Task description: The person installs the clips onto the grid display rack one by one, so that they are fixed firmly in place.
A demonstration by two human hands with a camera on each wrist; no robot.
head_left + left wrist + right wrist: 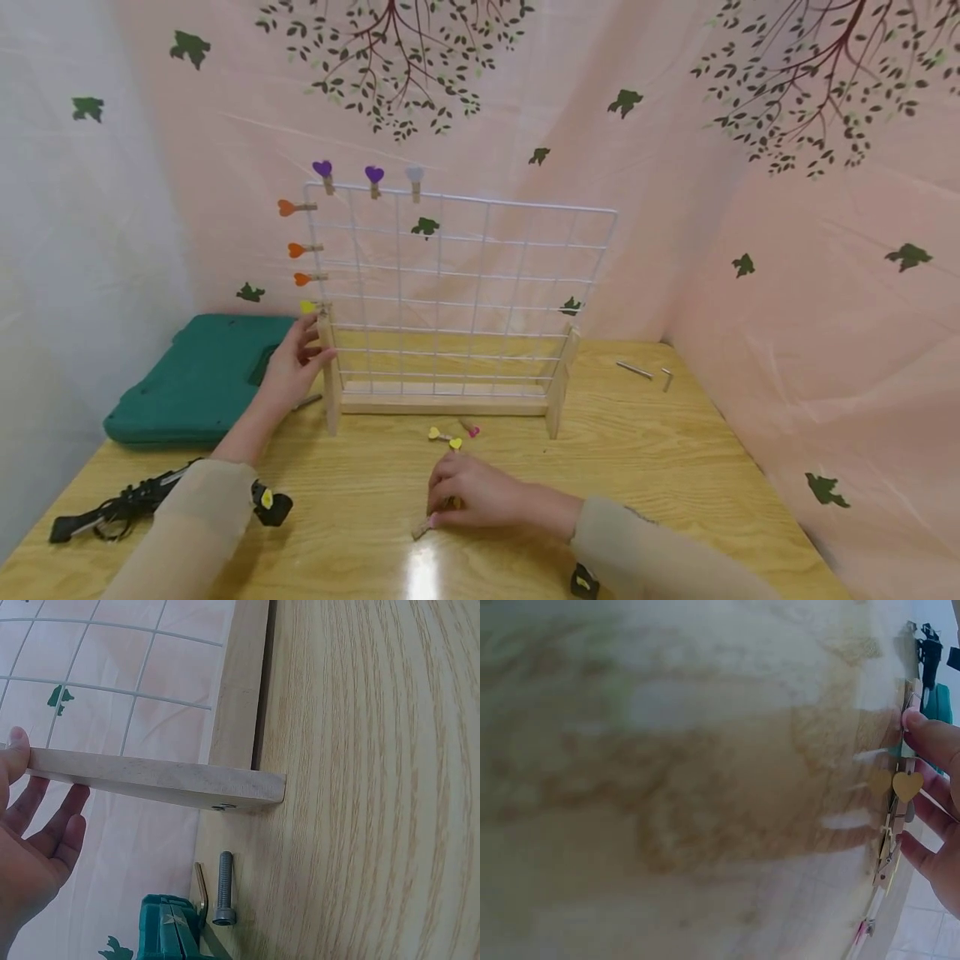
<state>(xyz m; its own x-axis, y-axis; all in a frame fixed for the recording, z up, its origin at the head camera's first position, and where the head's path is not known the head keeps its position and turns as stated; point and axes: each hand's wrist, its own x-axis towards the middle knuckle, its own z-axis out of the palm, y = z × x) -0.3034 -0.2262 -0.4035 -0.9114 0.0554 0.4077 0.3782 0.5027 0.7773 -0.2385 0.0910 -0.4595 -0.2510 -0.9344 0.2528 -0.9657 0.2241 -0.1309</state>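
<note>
My left hand holds the left wooden post of an upright white wire grid, thumb on one side and fingers on the other. Just above that hand, a yellow heart clothespin sits on the grid's left edge. Orange heart clothespins line the same edge. Two purple heart clothespins and a pale one stand on the top wire. Low over the table, my right hand has its fingers spread among loose clothespins. Its thumb touches a pink-ended clothespin; a yellow heart shows between the fingers.
Yellow heart clothespins and a pink one lie before the stand. A green case and a black strapped device are at the left. A bolt lies by the case; a metal rod and hex key lie at right.
</note>
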